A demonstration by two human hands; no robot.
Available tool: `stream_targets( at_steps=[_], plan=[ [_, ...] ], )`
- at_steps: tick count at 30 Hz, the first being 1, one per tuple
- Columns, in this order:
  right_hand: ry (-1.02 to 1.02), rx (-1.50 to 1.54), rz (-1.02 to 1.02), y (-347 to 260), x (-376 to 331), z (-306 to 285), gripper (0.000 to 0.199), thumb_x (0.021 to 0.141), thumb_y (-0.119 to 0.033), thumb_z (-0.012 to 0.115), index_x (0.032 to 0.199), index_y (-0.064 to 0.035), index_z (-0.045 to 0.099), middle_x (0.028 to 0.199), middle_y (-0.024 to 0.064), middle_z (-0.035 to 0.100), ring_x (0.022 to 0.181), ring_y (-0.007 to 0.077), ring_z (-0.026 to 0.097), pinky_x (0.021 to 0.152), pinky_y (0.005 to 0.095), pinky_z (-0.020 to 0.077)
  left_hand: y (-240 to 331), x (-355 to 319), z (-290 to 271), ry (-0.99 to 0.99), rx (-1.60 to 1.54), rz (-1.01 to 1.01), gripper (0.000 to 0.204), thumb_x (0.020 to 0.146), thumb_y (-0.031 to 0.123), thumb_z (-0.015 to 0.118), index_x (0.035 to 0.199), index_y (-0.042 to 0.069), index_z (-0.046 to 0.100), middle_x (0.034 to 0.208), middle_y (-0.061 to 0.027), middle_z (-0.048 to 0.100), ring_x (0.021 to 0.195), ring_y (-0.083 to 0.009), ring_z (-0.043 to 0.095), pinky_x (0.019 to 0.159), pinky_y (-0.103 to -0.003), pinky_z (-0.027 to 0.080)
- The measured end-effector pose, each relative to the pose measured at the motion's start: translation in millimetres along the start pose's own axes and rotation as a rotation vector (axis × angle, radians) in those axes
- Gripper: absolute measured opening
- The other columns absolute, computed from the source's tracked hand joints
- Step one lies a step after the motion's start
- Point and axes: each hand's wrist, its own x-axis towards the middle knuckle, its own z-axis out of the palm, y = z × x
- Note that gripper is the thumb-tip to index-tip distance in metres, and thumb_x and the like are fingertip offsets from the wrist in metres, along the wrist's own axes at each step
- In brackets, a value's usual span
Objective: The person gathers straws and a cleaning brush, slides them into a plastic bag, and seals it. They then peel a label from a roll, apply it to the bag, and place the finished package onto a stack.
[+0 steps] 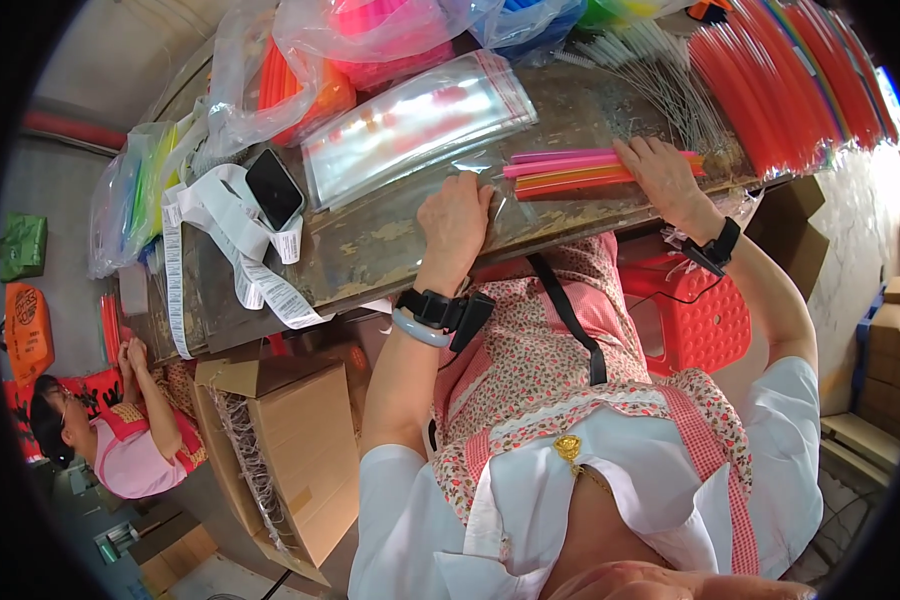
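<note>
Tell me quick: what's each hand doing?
Left hand: flat, open, pressing the clear bag down.
Right hand: resting on the pink and orange straws; grip cannot be told.

Pink and orange straws (580,172) lie at upper centre under a clear sleeve (490,185), beside red straws (780,80) at upper right, a black phone (273,188) on white labels (225,225) at left, above a floral pink apron (550,370) and red stool (695,320)
</note>
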Motion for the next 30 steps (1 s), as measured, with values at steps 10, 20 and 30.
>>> stream_targets(
  at_steps=[10,20,30],
  plan=[
    [0.006,-0.018,-0.003,1,-2,-2,0.050,0.078,-0.008,0.056,0.127,-0.0043,0.050,0.098,0.0067,0.053,0.091,0.0221,0.055,0.080,0.0310,0.0474,12,7,-15,-0.097,0.065,-0.065,0.027,0.091,0.032,0.058,0.089,0.005,0.063,0.082,-0.0158,0.067,0.076,-0.0390,0.065,0.066,-0.049,0.050],
    [0.132,0.148,0.049,7,0,-15,0.047,0.079,-0.005,0.054,0.125,-0.0025,0.050,0.102,0.0097,0.056,0.095,0.0278,0.057,0.081,0.0359,0.0483,-7,-6,-1,0.088,-0.295,-0.038,0.034,0.087,0.037,0.065,0.084,0.003,0.063,0.079,-0.0185,0.064,0.072,-0.0381,0.063,0.063,-0.047,0.047],
    [0.124,0.319,0.041,-18,14,-29,0.048,0.076,-0.002,0.056,0.124,-0.0041,0.050,0.103,0.0108,0.057,0.094,0.0292,0.059,0.079,0.0378,0.0491,-9,-11,15,0.344,-0.475,0.098,0.026,0.086,0.029,0.065,0.084,0.003,0.065,0.071,-0.0203,0.061,0.067,-0.0407,0.059,0.061,-0.047,0.045]
  ],
)
